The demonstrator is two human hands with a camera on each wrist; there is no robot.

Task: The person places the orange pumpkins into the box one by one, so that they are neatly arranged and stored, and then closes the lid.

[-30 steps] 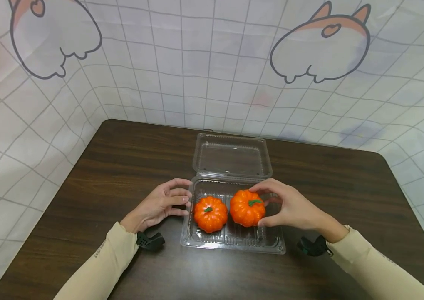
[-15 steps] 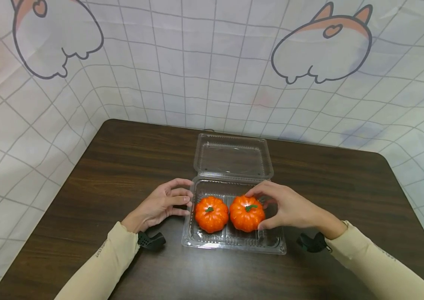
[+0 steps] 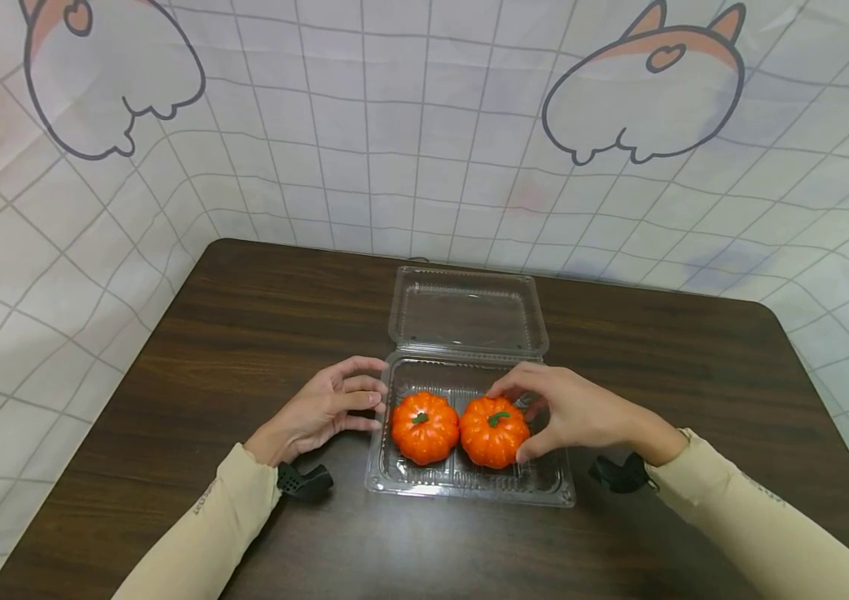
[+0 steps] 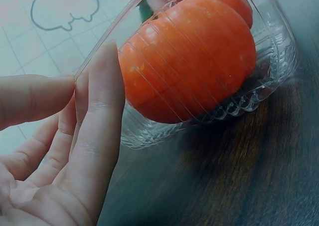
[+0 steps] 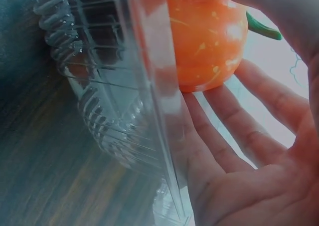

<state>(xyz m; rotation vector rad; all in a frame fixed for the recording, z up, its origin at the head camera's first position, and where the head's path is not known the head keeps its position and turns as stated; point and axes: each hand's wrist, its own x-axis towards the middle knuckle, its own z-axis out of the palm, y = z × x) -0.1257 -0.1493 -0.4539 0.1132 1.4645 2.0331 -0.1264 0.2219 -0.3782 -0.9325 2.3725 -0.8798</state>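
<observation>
A clear plastic clamshell container (image 3: 469,492) lies with its lid (image 3: 466,312) folded back. My left hand (image 3: 322,410) pinches the container's left rim between thumb and fingers, as the left wrist view shows. One small orange pumpkin (image 3: 425,428) with a green stem sits in the left half of the tray, seen through the wall in the left wrist view. My right hand (image 3: 574,412) grips a second orange pumpkin (image 3: 494,433) by its right side, right beside the first. In the right wrist view, this pumpkin (image 5: 209,41) shows above the rim, with fingers around it.
The dark wood-grain table (image 3: 259,333) carries the container. A white gridded cloth (image 3: 394,125) with cartoon drawings hangs behind it and along both sides. Each wrist wears a black strap mount (image 3: 622,473).
The right hand has lowered its pumpkin into the tray and shifted it slightly left, up against the first one. The left hand has stayed at the rim.
</observation>
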